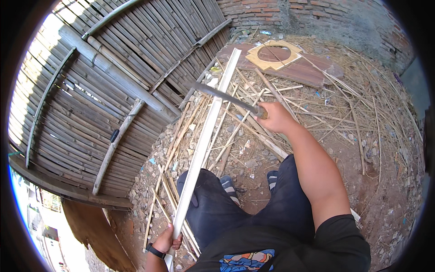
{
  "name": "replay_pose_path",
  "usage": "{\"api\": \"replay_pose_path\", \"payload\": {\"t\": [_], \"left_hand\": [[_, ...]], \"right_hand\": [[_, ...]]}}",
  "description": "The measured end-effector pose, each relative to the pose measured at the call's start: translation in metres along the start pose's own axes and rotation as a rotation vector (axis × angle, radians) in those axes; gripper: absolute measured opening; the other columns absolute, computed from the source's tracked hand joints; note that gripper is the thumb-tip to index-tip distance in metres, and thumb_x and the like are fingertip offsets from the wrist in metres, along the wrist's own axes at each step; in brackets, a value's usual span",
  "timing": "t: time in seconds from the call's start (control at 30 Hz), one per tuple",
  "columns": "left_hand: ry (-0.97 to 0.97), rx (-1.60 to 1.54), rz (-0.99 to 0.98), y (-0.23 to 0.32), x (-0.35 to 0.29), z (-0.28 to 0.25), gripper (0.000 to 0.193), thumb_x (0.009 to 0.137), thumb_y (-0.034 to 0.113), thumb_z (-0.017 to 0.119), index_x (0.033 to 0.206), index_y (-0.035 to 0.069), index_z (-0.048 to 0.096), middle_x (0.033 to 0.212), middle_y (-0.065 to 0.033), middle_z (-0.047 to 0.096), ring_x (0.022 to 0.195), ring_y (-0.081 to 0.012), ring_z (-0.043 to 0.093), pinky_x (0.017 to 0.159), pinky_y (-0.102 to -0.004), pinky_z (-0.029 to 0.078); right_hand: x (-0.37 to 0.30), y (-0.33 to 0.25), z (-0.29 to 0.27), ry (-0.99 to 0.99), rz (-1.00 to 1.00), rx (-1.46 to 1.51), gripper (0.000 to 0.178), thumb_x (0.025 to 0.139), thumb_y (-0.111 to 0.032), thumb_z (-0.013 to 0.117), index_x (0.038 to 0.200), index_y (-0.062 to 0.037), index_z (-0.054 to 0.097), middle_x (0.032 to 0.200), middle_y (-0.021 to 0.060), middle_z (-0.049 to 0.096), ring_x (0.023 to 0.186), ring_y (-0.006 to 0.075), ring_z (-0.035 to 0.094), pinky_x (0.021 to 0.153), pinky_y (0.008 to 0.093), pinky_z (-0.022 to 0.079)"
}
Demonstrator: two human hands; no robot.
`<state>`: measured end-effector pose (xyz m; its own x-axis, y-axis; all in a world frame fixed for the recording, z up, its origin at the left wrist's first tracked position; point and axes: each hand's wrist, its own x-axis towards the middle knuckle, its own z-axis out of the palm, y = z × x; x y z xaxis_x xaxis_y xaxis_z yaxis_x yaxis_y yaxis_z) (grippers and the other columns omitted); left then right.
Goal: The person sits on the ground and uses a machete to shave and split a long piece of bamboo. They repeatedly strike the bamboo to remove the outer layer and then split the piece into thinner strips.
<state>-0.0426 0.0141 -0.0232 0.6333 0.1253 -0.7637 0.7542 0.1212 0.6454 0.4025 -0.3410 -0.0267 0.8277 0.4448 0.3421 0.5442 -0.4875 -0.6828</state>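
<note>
My left hand (166, 240), low on the left with a dark wristband, is closed round the near end of a long pale split bamboo strip (202, 144). The strip slants up past my left knee toward the fence, its far end leaning over the littered ground. A machete (226, 97) is gripped by its handle in my right hand (275, 117), ahead of my right knee. Its dark blade points left and crosses the upper part of the strip. I cannot tell whether blade and strip touch.
A bamboo slat fence (131, 59) rises on the left, and a brick wall (326, 22) stands at the back. A brown board (312, 77) carries a yellowish frame (258, 59) with a round hole. Bamboo sticks (235, 131), straw and rubble cover the ground before my feet.
</note>
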Motion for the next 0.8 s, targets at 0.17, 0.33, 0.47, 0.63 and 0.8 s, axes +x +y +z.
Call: {"api": "replay_pose_path", "payload": {"t": [0.17,0.33,0.47,0.63,0.8], "left_hand": [[0.208,0.289,0.161,0.012,0.002,0.006,0.068,0.104,0.060,0.026,0.081,0.004,0.057,0.058,-0.0014,0.045,0.048,-0.0121,0.040,0.048,-0.0278,0.035],[0.455,0.701,0.546,0.019,0.002,0.008,0.066,0.108,0.043,0.031,0.067,0.001,0.059,0.054,-0.0068,0.052,0.050,-0.0177,0.052,0.052,-0.0340,0.041],[0.542,0.783,0.652,0.029,0.007,0.023,0.062,0.107,0.039,0.033,0.066,0.001,0.059,0.054,-0.0101,0.054,0.051,-0.0233,0.056,0.053,-0.0376,0.042],[0.561,0.863,0.708,0.040,0.023,0.030,0.058,0.106,0.038,0.035,0.069,0.000,0.059,0.058,-0.0157,0.056,0.054,-0.0324,0.058,0.053,-0.0410,0.043],[0.630,0.876,0.760,0.039,0.024,0.025,0.058,0.106,0.038,0.035,0.070,0.000,0.060,0.060,-0.0185,0.057,0.058,-0.0362,0.061,0.056,-0.0432,0.045]], "right_hand": [[-0.005,-0.041,0.000,-0.172,-0.279,-0.345,0.029,0.075,-0.021,0.074,0.101,-0.0093,0.069,0.081,0.0175,0.069,0.078,0.0364,0.068,0.072,0.0462,0.053],[0.009,0.005,-0.001,0.160,-0.022,-0.124,0.028,0.077,-0.022,0.072,0.102,-0.0089,0.068,0.073,0.0183,0.067,0.074,0.0369,0.068,0.068,0.0465,0.053],[0.000,-0.019,0.003,-0.019,0.018,-0.094,0.022,0.077,-0.020,0.070,0.097,-0.0095,0.068,0.075,0.0171,0.068,0.073,0.0362,0.068,0.067,0.0458,0.054],[-0.013,-0.052,0.015,-0.214,-0.416,-0.319,0.021,0.077,-0.018,0.069,0.097,-0.0112,0.069,0.077,0.0153,0.069,0.073,0.0333,0.069,0.067,0.0438,0.054],[0.006,-0.003,-0.018,-0.080,0.151,-0.015,0.029,0.077,-0.018,0.071,0.106,-0.0133,0.070,0.081,0.0152,0.071,0.075,0.0320,0.069,0.070,0.0425,0.054]]}}
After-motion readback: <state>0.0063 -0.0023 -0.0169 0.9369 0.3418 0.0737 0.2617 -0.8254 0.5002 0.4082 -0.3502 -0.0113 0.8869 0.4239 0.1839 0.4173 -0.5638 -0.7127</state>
